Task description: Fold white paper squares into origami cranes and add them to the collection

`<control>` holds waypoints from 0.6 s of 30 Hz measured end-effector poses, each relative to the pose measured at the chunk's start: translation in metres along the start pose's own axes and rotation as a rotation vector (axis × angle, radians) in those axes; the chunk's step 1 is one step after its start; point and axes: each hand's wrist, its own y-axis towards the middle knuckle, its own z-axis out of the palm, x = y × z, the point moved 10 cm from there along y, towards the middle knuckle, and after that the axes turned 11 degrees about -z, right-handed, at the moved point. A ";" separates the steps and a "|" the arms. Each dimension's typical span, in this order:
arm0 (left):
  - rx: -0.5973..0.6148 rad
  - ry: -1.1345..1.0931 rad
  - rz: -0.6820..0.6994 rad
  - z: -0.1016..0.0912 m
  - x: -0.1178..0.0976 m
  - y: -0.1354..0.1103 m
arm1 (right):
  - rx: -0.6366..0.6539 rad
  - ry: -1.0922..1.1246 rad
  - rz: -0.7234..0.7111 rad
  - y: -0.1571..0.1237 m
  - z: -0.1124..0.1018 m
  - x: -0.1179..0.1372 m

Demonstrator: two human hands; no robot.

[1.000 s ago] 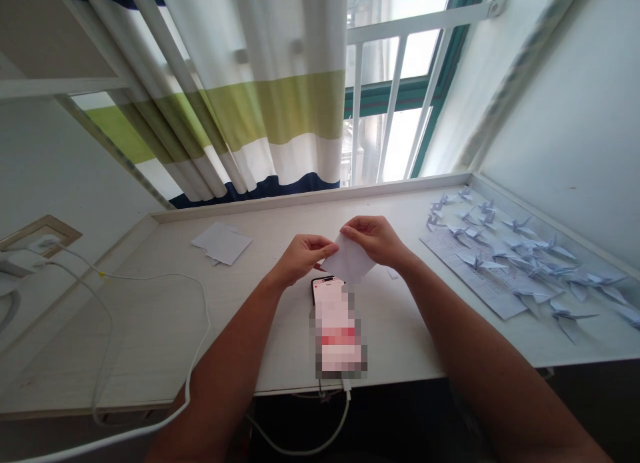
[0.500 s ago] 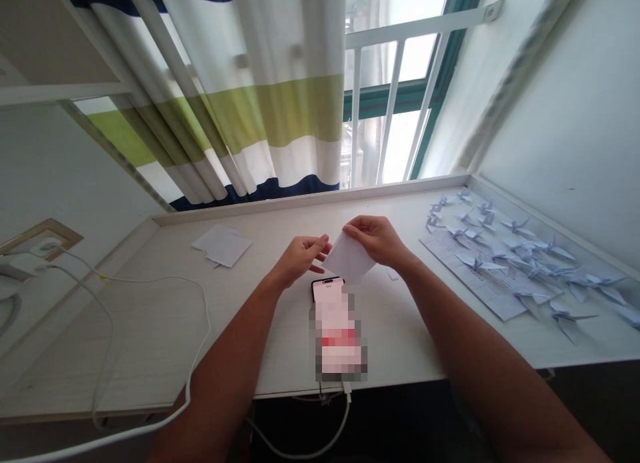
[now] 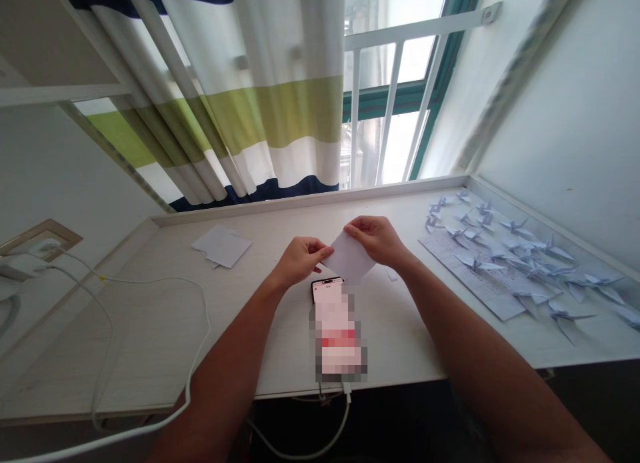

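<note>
A small white sheet of paper [image 3: 351, 257] is held up between my two hands, above the far end of a phone. My right hand [image 3: 376, 239] pinches its upper corner between thumb and fingers. At the left corner, my left hand [image 3: 302, 257] has thumb and forefinger closed on the paper's edge. The phone [image 3: 336, 336] lies face up on the white desk, its lit screen partly blurred out. Whether the paper is folded into layers, I cannot tell.
Several folded paper cranes [image 3: 520, 249] cover the desk's right side, some on a printed sheet [image 3: 470, 286]. Loose paper squares [image 3: 225, 246] lie at the left. A white cable [image 3: 206, 309] crosses the left side, and another cable [image 3: 348, 409] hangs from the phone over the front edge.
My left thumb and fingers have come together on the paper's left corner; they were apart half a second ago. My right hand keeps its pinch.
</note>
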 end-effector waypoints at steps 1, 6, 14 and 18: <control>-0.020 0.011 0.011 -0.001 -0.001 0.000 | 0.002 -0.006 0.005 0.000 0.000 0.000; 0.027 0.097 0.033 0.005 -0.001 -0.001 | 0.015 -0.023 0.001 0.001 -0.001 -0.002; 0.127 0.054 0.019 0.011 0.000 -0.001 | 0.029 -0.028 -0.013 0.003 -0.005 -0.005; 0.139 0.065 0.038 0.012 -0.003 -0.002 | 0.039 -0.008 0.006 0.003 -0.004 -0.009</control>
